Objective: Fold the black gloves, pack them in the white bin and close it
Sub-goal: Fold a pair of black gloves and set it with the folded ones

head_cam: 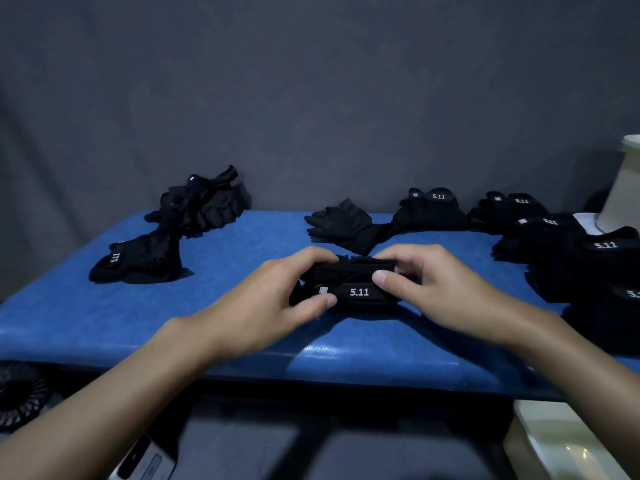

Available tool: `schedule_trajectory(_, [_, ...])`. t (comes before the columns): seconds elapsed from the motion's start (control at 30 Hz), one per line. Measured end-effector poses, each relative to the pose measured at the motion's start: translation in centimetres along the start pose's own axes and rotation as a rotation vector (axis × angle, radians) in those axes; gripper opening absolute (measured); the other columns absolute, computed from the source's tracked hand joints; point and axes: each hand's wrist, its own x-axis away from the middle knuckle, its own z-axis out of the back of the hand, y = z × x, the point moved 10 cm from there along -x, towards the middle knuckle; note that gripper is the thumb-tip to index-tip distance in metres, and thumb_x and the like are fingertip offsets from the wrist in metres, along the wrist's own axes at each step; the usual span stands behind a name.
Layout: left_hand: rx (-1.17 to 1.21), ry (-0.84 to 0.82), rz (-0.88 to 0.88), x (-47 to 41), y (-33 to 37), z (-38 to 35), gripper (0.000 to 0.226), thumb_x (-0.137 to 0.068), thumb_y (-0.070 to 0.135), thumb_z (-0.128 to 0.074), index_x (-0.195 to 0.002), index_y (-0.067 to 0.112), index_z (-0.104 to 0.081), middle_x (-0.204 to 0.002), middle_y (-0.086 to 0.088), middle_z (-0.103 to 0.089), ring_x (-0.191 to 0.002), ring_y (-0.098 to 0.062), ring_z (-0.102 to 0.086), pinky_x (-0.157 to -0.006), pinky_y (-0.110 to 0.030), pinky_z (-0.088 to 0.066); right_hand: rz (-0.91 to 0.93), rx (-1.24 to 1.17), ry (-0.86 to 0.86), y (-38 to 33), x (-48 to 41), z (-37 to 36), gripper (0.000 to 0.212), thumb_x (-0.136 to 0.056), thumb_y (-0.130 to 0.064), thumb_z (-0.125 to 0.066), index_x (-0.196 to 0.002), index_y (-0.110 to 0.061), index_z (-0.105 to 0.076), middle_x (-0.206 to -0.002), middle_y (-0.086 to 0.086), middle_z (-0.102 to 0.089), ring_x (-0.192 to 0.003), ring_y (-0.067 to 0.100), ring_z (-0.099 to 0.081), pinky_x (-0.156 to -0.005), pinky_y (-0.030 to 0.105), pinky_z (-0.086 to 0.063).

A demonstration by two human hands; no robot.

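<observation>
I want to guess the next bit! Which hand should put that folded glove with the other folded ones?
Probably the right hand. Both hands grip the folded glove, but the folded pile and the white bin lie on the right side; the left hand would have to cross over.

Two hands: left hand [277, 294], right hand [427, 282]. One folded glove bundle [358, 292] held between them. Right-side folded bundles [602, 261]: five "5.11" labels visible, true count unclear where they overlap. One loose glove [341, 221] mid-table. One labelled glove [138, 259] front left. One tangled heap [202, 204] back left, gloves in it uncountable. One white bin [623, 188]. One blue table [242, 244].
</observation>
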Motion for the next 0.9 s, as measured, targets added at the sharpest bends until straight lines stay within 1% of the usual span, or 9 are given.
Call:
schedule_trajectory(0.17, [0.129, 0.026, 0.026, 0.0, -0.4, 0.3, 0.026, -0.096, 0.027, -0.064, -0.119, 0.036, -0.056, -0.098, 0.017, -0.067, -0.094, -0.012, -0.064, -0.082, -0.037, -0.054, -0.003, -0.103, -0.019, 0.1, -0.1, -0.2, 0.041, -0.079, -0.057, -0.063, -0.116, -0.038, -0.060, -0.089, 0.019, -0.068, -0.082, 0.037, -0.063, -0.085, 0.056, -0.051])
schedule_trajectory(0.23, [0.145, 0.024, 0.025, 0.0, -0.5, 0.2, 0.023, -0.096, 0.026, -0.064, -0.116, 0.034, -0.057, -0.097, 0.014, -0.068, -0.094, -0.014, -0.064, -0.082, -0.039, -0.054, -0.018, -0.147, -0.042, 0.2, -0.1, -0.3, 0.053, -0.075, -0.051, -0.072, -0.123, -0.037, -0.055, -0.092, 0.016, -0.067, -0.076, 0.026, -0.059, -0.087, 0.051, -0.050])
schedule_trajectory(0.3, [0.153, 0.015, 0.021, 0.0, -0.5, 0.1, 0.020, -0.096, 0.027, -0.063, -0.112, 0.036, -0.057, -0.096, 0.012, -0.068, -0.093, -0.016, -0.064, -0.081, -0.041, -0.053, -0.023, -0.169, -0.059, 0.3, -0.1, -0.5, 0.057, -0.071, -0.054, -0.076, -0.122, -0.037, -0.057, -0.098, 0.010, -0.069, -0.085, 0.023, -0.064, -0.091, 0.049, -0.051])
schedule_trajectory(0.4, [0.155, 0.014, 0.011, 0.0, -0.4, 0.0, 0.018, -0.097, 0.027, -0.062, -0.111, 0.035, -0.057, -0.096, 0.011, -0.067, -0.094, -0.016, -0.064, -0.082, -0.041, -0.053, -0.028, -0.199, -0.107, 0.3, 0.0, -1.1, 0.051, -0.071, -0.044, -0.081, -0.118, -0.035, -0.062, -0.107, 0.005, -0.071, -0.102, 0.029, -0.067, -0.094, 0.046, -0.053])
schedule_trajectory(0.5, [0.156, 0.024, -0.001, 0.0, -0.3, 0.1, 0.017, -0.098, 0.029, -0.059, -0.113, 0.035, -0.057, -0.096, 0.012, -0.067, -0.093, -0.015, -0.064, -0.082, -0.042, -0.052, -0.013, -0.162, -0.098, 0.3, 0.0, -1.0, 0.044, -0.079, -0.022, -0.081, -0.118, -0.026, -0.062, -0.105, 0.004, -0.072, -0.098, 0.025, -0.068, -0.091, 0.045, -0.055])
schedule_trajectory(0.57, [0.175, 0.035, -0.010, -0.1, -0.2, 0.1, 0.016, -0.097, 0.034, -0.057, -0.113, 0.036, -0.056, -0.096, 0.007, -0.068, -0.092, -0.021, -0.065, -0.081, -0.048, -0.052, -0.010, -0.166, -0.069, 0.3, 0.0, -0.7, 0.036, -0.084, -0.020, -0.076, -0.117, -0.027, -0.063, -0.102, 0.005, -0.072, -0.095, 0.018, -0.069, -0.088, 0.040, -0.055])
schedule_trajectory(0.7, [0.253, 0.084, -0.002, -0.3, -0.3, 0.3, 0.022, -0.093, 0.039, -0.058, -0.115, 0.035, -0.056, -0.098, 0.001, -0.068, -0.088, -0.030, -0.065, -0.079, -0.055, -0.053, -0.027, -0.208, -0.021, 0.4, -0.1, -0.5, 0.030, -0.091, -0.013, -0.068, -0.118, -0.025, -0.060, -0.100, 0.017, -0.072, -0.094, 0.023, -0.071, -0.082, 0.035, -0.057])
schedule_trajectory(0.8, [0.248, 0.135, 0.039, -0.5, -0.9, 0.3, 0.023, -0.094, 0.037, -0.060, -0.116, 0.038, -0.054, -0.099, 0.005, -0.065, -0.076, -0.030, -0.064, -0.068, -0.049, -0.055, -0.061, -0.181, 0.007, 0.9, -0.3, -0.7, 0.034, -0.093, -0.018, -0.065, -0.123, -0.028, -0.055, -0.100, 0.027, -0.068, -0.090, 0.033, -0.071, -0.087, 0.050, -0.056])
schedule_trajectory(0.9, [0.238, 0.190, 0.085, -0.6, -1.7, 0.3, 0.016, -0.096, 0.028, -0.061, -0.111, 0.034, -0.058, -0.097, 0.013, -0.063, -0.071, -0.019, -0.064, -0.063, -0.038, -0.054, -0.048, -0.119, 0.071, 1.1, -0.5, -0.7, 0.033, -0.092, -0.034, -0.064, -0.122, -0.036, -0.053, -0.093, 0.023, -0.068, -0.080, 0.028, -0.069, -0.085, 0.055, -0.053])
